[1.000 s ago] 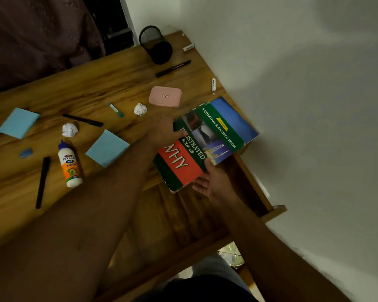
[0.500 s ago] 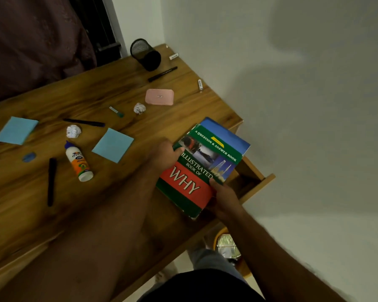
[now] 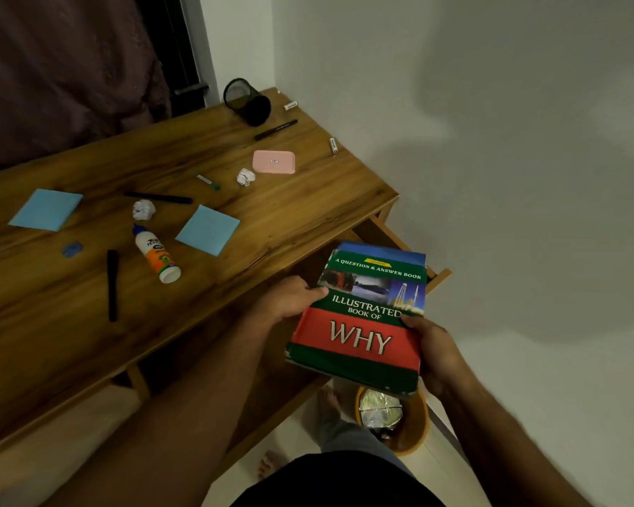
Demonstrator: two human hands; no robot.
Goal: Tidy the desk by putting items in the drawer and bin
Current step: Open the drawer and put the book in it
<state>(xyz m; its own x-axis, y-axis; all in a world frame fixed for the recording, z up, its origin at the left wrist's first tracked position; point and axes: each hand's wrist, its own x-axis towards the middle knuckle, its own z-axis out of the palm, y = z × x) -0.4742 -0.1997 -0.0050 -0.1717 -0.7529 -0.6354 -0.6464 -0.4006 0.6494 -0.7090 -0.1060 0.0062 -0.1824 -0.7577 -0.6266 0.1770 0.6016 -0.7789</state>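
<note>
inspector: you hold the book (image 3: pixel 359 316) with both hands. your left hand (image 3: pixel 290 300) grips its left edge, thumb on the cover; your right hand (image 3: pixel 434 354) curls round the lower right edge. the book is off the surface (image 3: pixel 271 221), tilted, held over the open drawer (image 3: pixel 388 236) at the right end.

operator: so which step is this?

inspector: by my judgement, stowing the book in the drawer. it is not yet inside; the drawer's floor is hidden behind the book, so i cannot tell what lies in it.

operator: what does the next move call for?

inspector: lower the book flat between the drawer's walls, square to them, and let go only when it rests on the bottom.

operator: and the remainder?

inspector: much is left on the surface: glue bottle (image 3: pixel 157 255), two blue paper squares (image 3: pixel 207 230), two crumpled paper balls (image 3: pixel 143 209), black pens (image 3: pixel 112 285), pink case (image 3: pixel 274 162). the bin (image 3: pixel 414 426) stands on the floor below the drawer, already holding some rubbish. the paper balls likely belong there.
</note>
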